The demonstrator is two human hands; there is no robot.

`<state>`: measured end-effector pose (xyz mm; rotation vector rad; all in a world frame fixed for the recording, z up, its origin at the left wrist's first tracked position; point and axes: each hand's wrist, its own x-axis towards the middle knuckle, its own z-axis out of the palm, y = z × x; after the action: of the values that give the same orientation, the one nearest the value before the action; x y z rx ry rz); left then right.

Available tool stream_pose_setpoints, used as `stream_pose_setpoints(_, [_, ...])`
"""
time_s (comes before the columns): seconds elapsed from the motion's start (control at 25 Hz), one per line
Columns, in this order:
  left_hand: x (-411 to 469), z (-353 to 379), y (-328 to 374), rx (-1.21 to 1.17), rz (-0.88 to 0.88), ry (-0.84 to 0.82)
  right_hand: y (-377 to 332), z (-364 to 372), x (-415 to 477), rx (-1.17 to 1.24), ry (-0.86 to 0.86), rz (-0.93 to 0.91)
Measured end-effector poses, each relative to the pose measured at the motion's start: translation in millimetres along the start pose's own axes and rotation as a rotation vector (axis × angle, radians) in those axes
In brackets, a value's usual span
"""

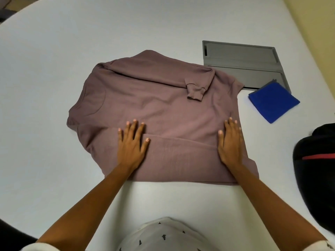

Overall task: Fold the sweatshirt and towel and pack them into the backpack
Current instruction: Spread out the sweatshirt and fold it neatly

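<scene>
A mauve sweatshirt lies flat on the white table, one sleeve folded across its upper part and its near edge folded over. My left hand presses flat on the folded near strip, fingers spread. My right hand lies flat on the sweatshirt's right side, fingers together and holding nothing. A folded blue towel rests on the table to the right of the sweatshirt. The black backpack with a red stripe sits at the right edge, partly cut off.
A grey rectangular panel is set in the table behind the towel and touches the sweatshirt's far right corner. The table's curved edge runs along the far left.
</scene>
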<state>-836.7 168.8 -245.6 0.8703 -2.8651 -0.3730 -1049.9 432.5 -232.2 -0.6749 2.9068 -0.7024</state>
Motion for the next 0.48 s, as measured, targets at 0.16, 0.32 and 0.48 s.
stream_pose_setpoints(0.16, [13, 23, 36, 0.030, 0.162, -0.085, -2, -8, 81, 0.163, -0.217, 0.143])
stream_pose_setpoints(0.32, [14, 34, 33, 0.082, 0.133, -0.084, 28, -6, 116, -0.147, -0.418, 0.079])
stream_pose_setpoints(0.48, [14, 36, 32, 0.071, 0.138, -0.062, 54, -4, 121, -0.330, -0.337, -0.043])
